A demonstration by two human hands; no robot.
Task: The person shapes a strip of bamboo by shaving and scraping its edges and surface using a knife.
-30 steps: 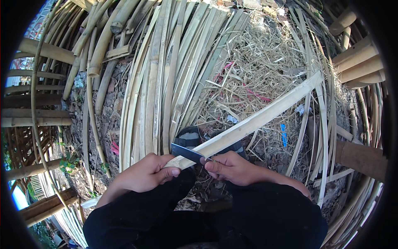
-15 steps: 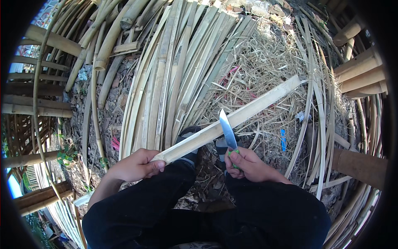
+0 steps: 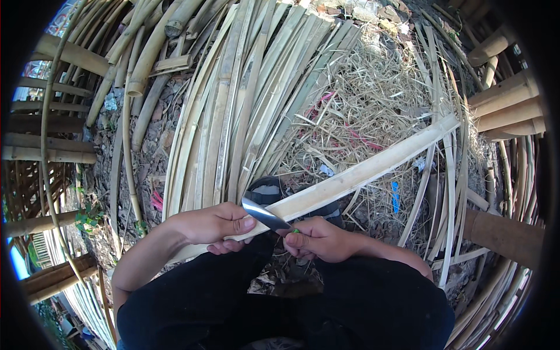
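A long, pale split bamboo strip (image 3: pixel 361 174) slants from my lap up to the right, over my shoes. My left hand (image 3: pixel 213 228) is closed around its near part, thumb on top; a short length of the strip sticks out behind the hand. In my right hand (image 3: pixel 321 239) is a knife (image 3: pixel 267 217) with a green handle, mostly hidden by the fingers. The shiny blade lies across the strip close to my left hand, its tip pointing up and left beside the left thumb.
A broad bundle of split bamboo strips (image 3: pixel 233 105) lies ahead. Thin shavings (image 3: pixel 379 99) cover the ground to its right, with a blue scrap (image 3: pixel 395 197) among them. Bamboo poles (image 3: pixel 151 52) lie at the far left; thick bamboo rails (image 3: pixel 504 236) stand at the right.
The knife has moved down and left along the strip, from mid-length to beside my left hand. The strip's far end has swung right and slightly lower. My left hand now grips further in.
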